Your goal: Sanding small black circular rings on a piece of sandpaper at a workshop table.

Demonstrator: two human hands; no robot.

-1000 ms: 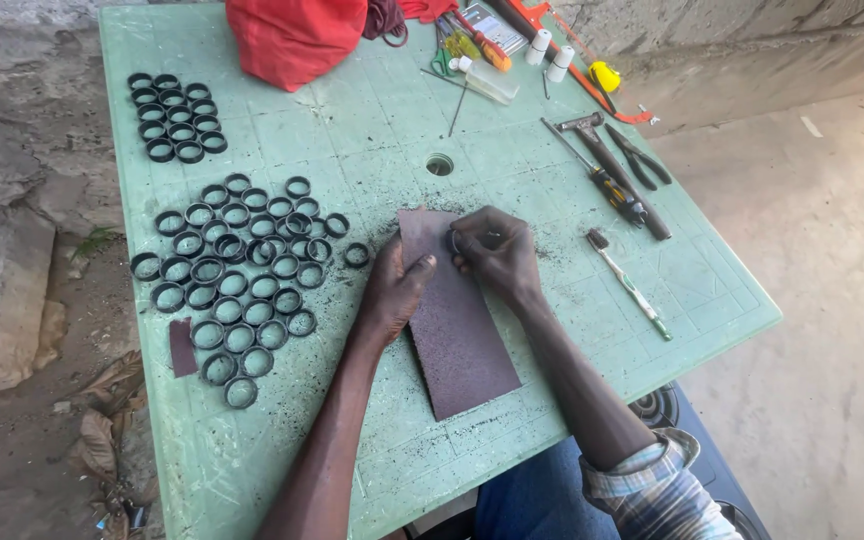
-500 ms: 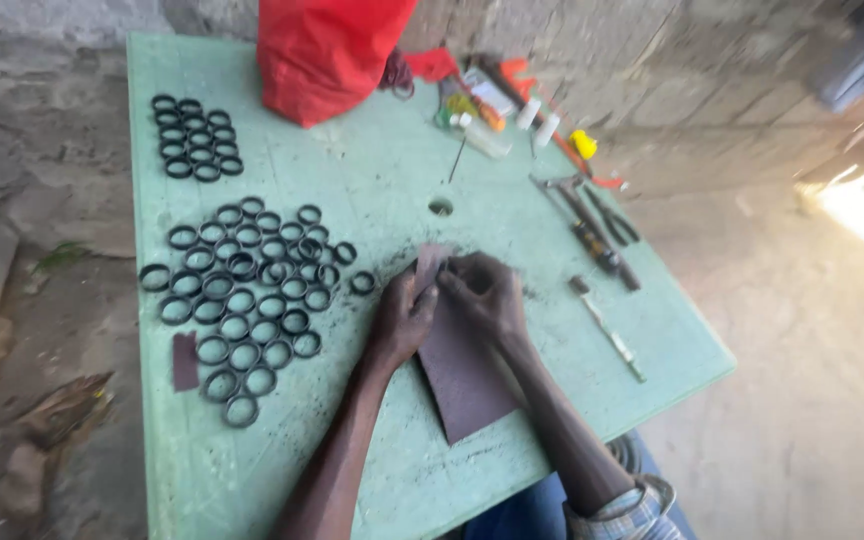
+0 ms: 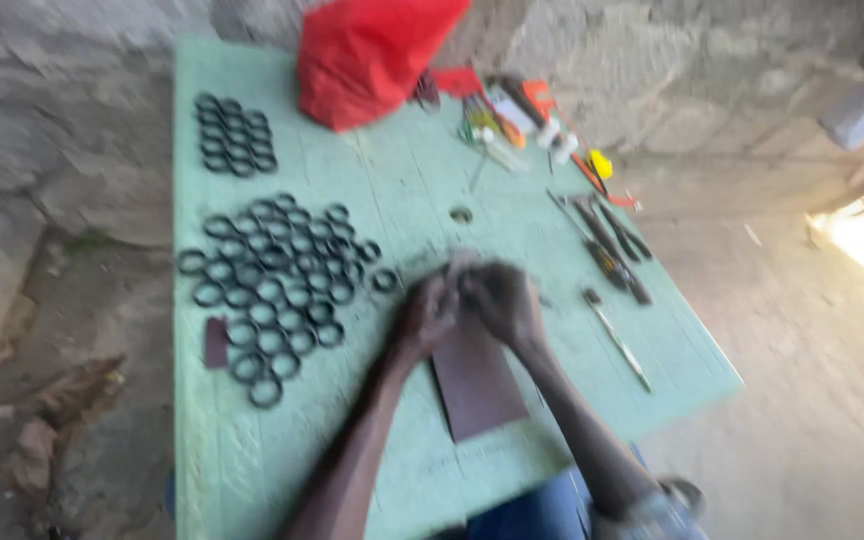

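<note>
Both hands, left hand (image 3: 424,312) & right hand (image 3: 500,298), sit bunched together at the top end of the brown sheet (image 3: 477,385) on the green table (image 3: 252,470); frame's blurred, can't tell if fingers pinch anything. Risk: w/ only that end pinned, the sheet could skid or curl. A slip leftward could knock the black rings (image 3: 272,285) lying nearby out of their rows.

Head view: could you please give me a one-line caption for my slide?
Both hands meet over a dark brown sheet on a green table, beside rows of black rings.
</note>
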